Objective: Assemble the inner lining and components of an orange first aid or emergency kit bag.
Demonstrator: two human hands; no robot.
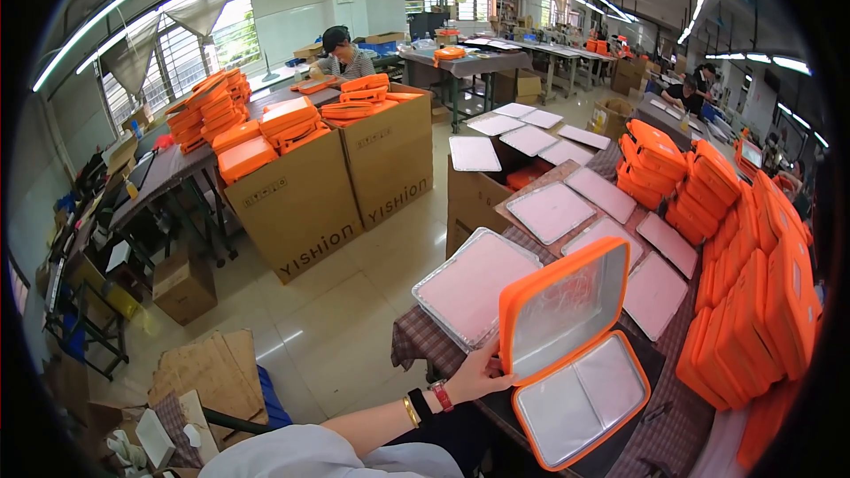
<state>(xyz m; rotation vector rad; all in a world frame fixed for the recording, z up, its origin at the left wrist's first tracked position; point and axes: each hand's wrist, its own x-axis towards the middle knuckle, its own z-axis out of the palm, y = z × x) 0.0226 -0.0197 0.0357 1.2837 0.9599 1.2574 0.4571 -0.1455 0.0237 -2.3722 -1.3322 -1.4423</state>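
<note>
My left hand (478,373) reaches in from the lower edge and grips an orange zip case (508,327) at its left side, by the hinge. The case stands open on the table, its lid raised and tilted back. The lid's inside is lined in silver-grey, and the base holds a pale silvery lining (580,407) divided in two. Left of the case, close to my hand, lies a stack of pale pink panels with silvery edges (474,283). My right hand is not in view.
Tall stacks of closed orange cases (753,310) line the table's right side. More pink panels (551,211) are spread over the table and a box beyond. Two big cartons (301,208) with orange cases stand at left. A person (341,57) sits behind them.
</note>
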